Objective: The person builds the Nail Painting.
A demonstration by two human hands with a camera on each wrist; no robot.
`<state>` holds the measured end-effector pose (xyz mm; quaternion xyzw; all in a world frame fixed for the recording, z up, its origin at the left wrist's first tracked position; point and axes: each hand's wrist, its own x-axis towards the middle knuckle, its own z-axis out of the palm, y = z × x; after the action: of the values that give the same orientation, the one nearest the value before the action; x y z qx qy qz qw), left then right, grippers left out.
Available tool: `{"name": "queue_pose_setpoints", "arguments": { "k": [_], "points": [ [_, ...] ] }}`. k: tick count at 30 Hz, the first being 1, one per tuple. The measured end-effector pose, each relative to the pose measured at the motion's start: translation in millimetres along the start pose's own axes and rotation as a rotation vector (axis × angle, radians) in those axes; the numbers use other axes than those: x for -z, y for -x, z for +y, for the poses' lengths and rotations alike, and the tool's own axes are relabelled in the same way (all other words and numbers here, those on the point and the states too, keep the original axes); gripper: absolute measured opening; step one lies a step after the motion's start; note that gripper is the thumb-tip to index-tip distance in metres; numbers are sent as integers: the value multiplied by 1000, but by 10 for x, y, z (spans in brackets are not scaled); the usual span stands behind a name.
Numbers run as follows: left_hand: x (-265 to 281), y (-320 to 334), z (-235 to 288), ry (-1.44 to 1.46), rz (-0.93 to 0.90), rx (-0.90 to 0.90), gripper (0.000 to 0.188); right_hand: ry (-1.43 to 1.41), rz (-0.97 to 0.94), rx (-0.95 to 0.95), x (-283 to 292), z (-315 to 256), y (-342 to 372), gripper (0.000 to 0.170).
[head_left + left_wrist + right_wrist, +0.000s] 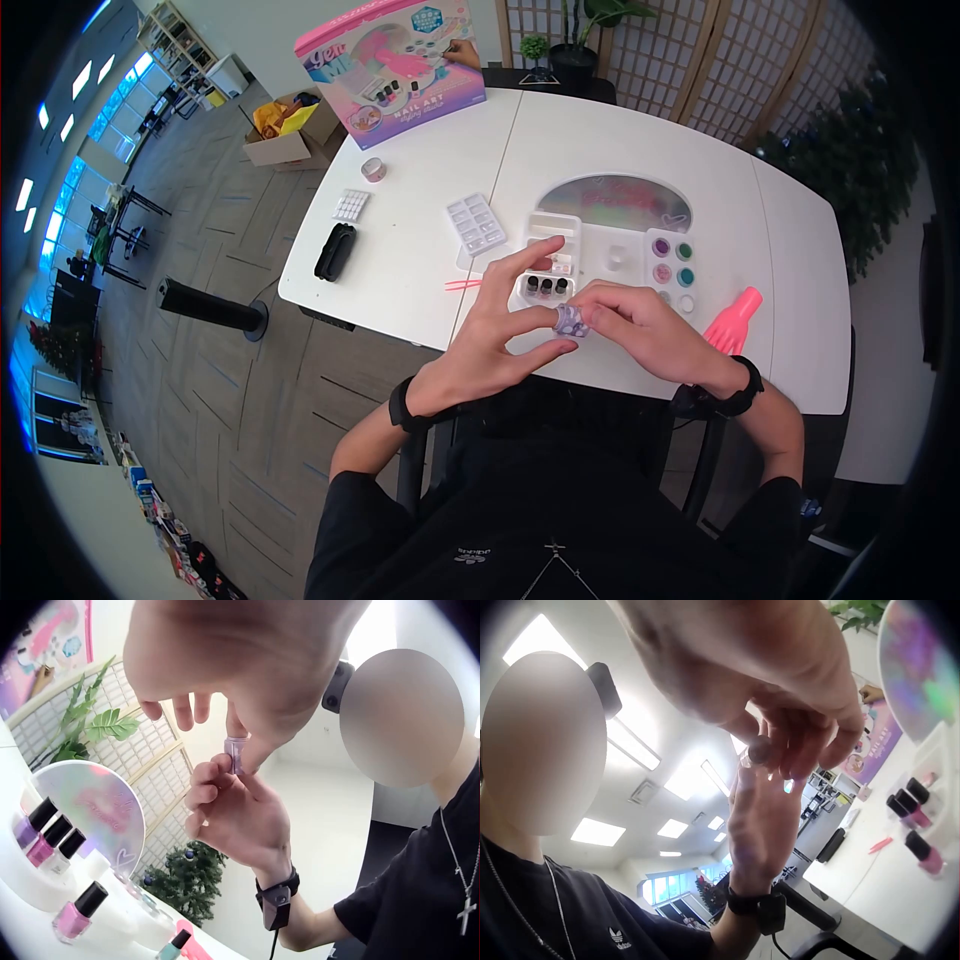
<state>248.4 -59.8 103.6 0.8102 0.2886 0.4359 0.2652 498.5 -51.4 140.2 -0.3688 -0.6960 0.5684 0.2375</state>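
Observation:
My right hand pinches a small, purple-tinted cylinder between thumb and fingers, in front of the body. The tip of the index finger of my left hand meets the cylinder's other end, with the remaining fingers spread. In the left wrist view the cylinder looks partly see-through; its round end shows in the right wrist view. Behind the hands, several black-capped nail polish bottles stand in a white holder. A pink polish bottle stands in front of them.
A pink plastic hand lies at the right. Round pots of colour, an arched shiny panel, a white compartment tray, pink tweezers and a black case are on the table. A nail art box stands at the back.

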Motion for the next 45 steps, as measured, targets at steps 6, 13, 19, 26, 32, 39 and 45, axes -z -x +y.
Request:
{"name": "queue_pose_setpoints", "arguments": {
  "k": [6,13,19,26,32,39,45],
  "points": [
    [-28,-11,-53,-49,1,-71,26,-169,-120,-114,76,48,-48,46],
    [-15,-19,-38,-8,-20,-48,18,-163,-160,-152,87,80,-89,51],
    [-19,-11,-64,4,-3,12,8,-120,-22,-70,34,156,-97,44],
    [-121,36,-91,248,77,180,9,941,391,752,-111,63,92,49],
    [-254,-18,26,665,152,417,19,1180,520,878,-158,89,66,41],
    [-259,-154,52,715,175,476,27,1288,516,857,35,-47,-16,30],
    [-118,-289,-94,615,113,410,28,946,464,658,121,-80,-164,26]
  ]
}}
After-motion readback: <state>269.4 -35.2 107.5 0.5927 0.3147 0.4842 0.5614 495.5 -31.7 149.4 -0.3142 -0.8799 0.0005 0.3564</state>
